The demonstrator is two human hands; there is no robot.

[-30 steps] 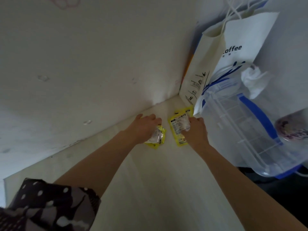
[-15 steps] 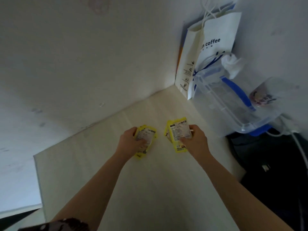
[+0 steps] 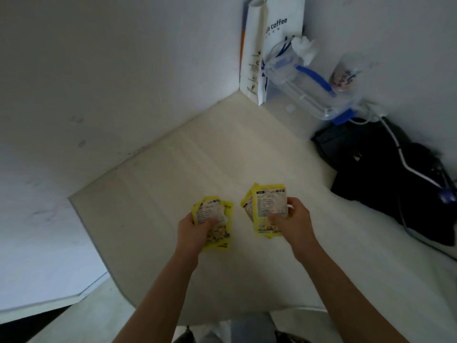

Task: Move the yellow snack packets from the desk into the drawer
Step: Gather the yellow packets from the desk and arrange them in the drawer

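Nearest me, the left hand and right hand each have fingers pinching a loose fan of yellow snack packets above the counter, so one could slide out toward the black bag beyond, drawer unseen.

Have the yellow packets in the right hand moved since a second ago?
Yes. The yellow packets came away from the coffee bag toward the person.
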